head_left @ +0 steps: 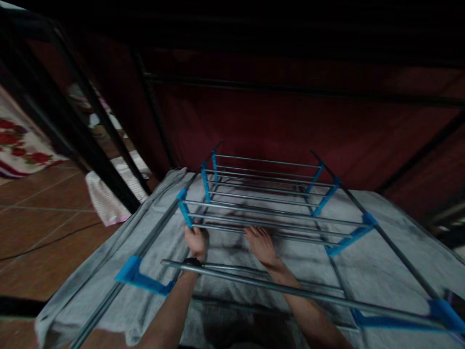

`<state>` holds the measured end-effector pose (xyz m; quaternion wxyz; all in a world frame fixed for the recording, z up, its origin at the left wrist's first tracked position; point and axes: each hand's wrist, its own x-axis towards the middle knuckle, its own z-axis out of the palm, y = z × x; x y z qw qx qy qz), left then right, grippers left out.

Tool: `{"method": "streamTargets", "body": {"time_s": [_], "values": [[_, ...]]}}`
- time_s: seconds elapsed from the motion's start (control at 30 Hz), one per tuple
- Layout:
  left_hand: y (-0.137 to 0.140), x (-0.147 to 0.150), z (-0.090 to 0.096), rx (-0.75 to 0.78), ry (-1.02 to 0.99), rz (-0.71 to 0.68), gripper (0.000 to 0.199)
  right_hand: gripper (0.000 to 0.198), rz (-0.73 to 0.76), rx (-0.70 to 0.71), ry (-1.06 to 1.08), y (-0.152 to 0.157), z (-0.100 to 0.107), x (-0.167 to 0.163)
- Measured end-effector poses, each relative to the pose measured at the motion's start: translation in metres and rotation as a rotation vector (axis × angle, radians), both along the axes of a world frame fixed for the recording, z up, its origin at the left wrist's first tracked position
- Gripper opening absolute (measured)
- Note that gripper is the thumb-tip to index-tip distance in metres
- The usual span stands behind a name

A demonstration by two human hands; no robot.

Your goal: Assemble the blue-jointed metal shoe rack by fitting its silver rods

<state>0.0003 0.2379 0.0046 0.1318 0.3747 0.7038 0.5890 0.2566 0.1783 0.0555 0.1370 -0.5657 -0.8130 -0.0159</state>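
Observation:
A shelf rack of grey metal tubes and blue plastic brackets lies on a pale grey cloth [163, 213]. My left hand [196, 241] is closed at the lower end of a blue bracket [184, 208], where a thin tube [221, 227] meets it; its fingertips are partly hidden. My right hand [259, 244] rests against the same tube with its fingers stretched out together. Across my forearms runs a thicker tube [232, 278]. Its left end stands free, apart from the near left blue bracket [132, 274], while its right end meets the near right blue bracket [441, 315].
Behind the rack hangs dark red fabric [254, 121] with a dark metal bar [290, 92] across it. Dark posts [98, 155] stand at the left. A striped white cloth [105, 194] hangs near them, above a brown tiled floor [47, 218] with a cable [54, 240].

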Motion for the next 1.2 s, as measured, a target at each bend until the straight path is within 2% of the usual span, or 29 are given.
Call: {"method": "streamTargets", "body": {"time_s": [0.23, 0.5, 0.7, 0.83, 1.03, 1.2], "values": [[0.009, -0.005, 0.000, 0.009, 0.024, 0.037, 0.013, 0.029, 0.034, -0.028, 0.035, 0.007, 0.003, 0.000], [0.010, -0.005, -0.001, 0.005, 0.111, 0.060, 0.007, 0.025, 0.082, -0.164, 0.031, 0.011, 0.022, 0.005], [0.007, 0.001, 0.005, 0.020, 0.030, 0.048, 0.006, 0.030, 0.065, -0.285, 0.078, 0.012, 0.028, 0.007], [0.005, 0.002, 0.003, 0.028, 0.016, 0.068, 0.006, 0.032, 0.093, -0.317, 0.107, 0.014, 0.026, 0.009], [0.007, -0.001, -0.005, 0.041, -0.002, 0.044, 0.015, 0.033, 0.087, -0.280, 0.104, 0.016, 0.016, 0.014], [0.002, 0.001, -0.011, 0.043, -0.014, 0.028, 0.015, 0.037, 0.091, -0.068, 0.029, 0.004, 0.003, 0.007]]}}
